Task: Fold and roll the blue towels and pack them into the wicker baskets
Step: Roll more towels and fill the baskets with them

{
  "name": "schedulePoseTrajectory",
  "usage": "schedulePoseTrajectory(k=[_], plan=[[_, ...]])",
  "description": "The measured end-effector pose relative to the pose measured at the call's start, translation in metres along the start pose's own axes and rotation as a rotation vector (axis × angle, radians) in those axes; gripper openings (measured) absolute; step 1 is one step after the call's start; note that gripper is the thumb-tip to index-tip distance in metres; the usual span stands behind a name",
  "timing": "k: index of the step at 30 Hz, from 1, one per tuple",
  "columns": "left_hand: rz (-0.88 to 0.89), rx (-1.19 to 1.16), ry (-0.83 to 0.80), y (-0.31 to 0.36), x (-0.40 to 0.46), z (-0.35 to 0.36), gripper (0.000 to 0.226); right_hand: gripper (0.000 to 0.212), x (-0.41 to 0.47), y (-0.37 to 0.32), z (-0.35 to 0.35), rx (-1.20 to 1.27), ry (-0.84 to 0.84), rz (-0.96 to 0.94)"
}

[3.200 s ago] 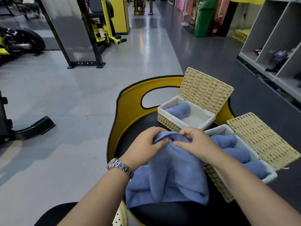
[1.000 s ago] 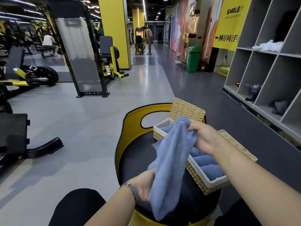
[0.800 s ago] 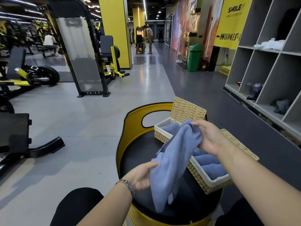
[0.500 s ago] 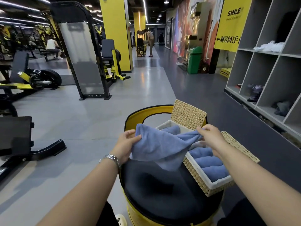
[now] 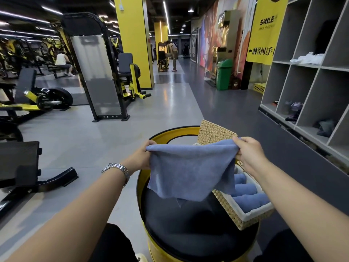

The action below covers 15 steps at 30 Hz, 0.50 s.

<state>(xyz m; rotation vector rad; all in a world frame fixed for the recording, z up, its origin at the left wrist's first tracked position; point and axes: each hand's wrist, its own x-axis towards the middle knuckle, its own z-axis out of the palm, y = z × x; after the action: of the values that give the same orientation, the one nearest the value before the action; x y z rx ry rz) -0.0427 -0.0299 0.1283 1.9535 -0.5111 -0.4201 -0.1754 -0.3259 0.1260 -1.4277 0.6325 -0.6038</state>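
A blue towel (image 5: 190, 173) hangs spread open in the air above the black round seat (image 5: 188, 224). My left hand (image 5: 142, 156) pinches its upper left corner and my right hand (image 5: 247, 154) pinches its upper right corner. The near wicker basket (image 5: 234, 214), white-lined, stands on the seat's right side with three rolled blue towels (image 5: 247, 197) inside. The far wicker basket's raised lid (image 5: 213, 133) shows behind the towel; its inside is hidden.
The seat has a yellow rim and backrest (image 5: 170, 132). Grey cubby shelves (image 5: 309, 87) line the right wall. Gym machines (image 5: 98, 72) stand at left on the grey floor, a bench foot (image 5: 37, 184) nearby. People are far down the aisle.
The towel went from bunched on the seat, to hanging from my right hand, to stretched flat between both hands. My left hand took its other corner and both hands moved apart.
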Motion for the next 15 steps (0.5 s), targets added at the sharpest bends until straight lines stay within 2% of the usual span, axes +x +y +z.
schedulePoseTrajectory(k=[4,6,12,13,15], plan=[[0.081,-0.252,0.024,0.005,-0.002,0.002,0.033,0.016,0.001,-0.005,-0.003,-0.051,0.029,-0.026],[0.087,-0.298,0.038,0.008,-0.002,0.001,0.035,0.009,0.002,-0.008,-0.003,-0.022,0.044,-0.061],[0.222,0.183,0.255,0.012,-0.004,-0.004,0.043,0.021,0.003,-0.015,-0.004,-0.025,0.026,-0.153],[0.245,0.175,0.234,0.012,-0.004,-0.004,0.044,0.022,0.002,-0.016,-0.004,-0.026,0.018,-0.163],[0.237,-0.045,0.166,0.017,-0.008,-0.001,0.046,0.022,0.002,-0.018,-0.002,-0.016,0.011,-0.180]])
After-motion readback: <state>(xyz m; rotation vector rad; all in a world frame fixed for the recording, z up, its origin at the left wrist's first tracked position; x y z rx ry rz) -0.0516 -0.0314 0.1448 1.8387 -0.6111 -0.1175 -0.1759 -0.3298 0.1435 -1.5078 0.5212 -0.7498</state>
